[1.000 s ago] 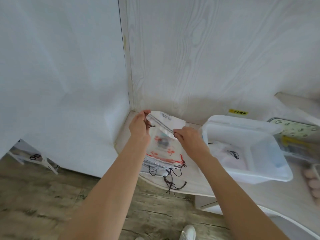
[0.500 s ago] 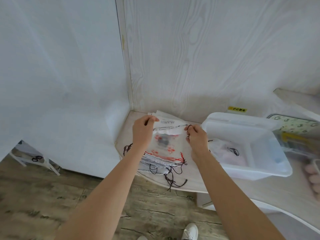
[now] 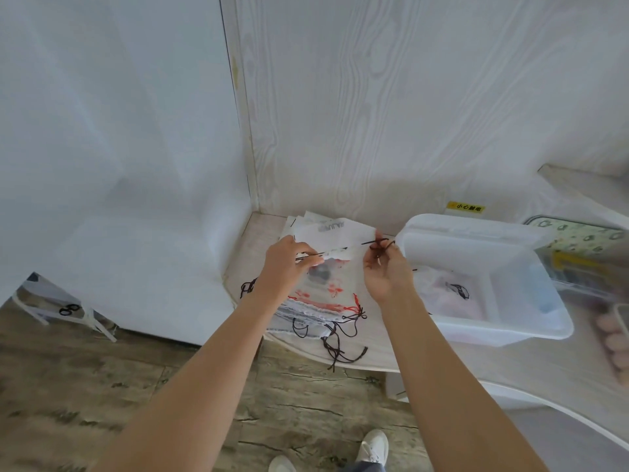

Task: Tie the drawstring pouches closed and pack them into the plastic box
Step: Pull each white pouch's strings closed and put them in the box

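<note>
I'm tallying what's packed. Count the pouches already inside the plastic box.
1 that I can make out: a pale pouch with a dark drawstring lying on the floor of the plastic box, at its left side. Others may lie flat beneath it, unseen.

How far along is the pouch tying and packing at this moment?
Done: at least one pouch already lies in the box. In hand: the left hand and right hand pull the dark cord of the top pouch out to both sides. Left: knotting it, packing it, then the stack beneath it on the table.
</note>
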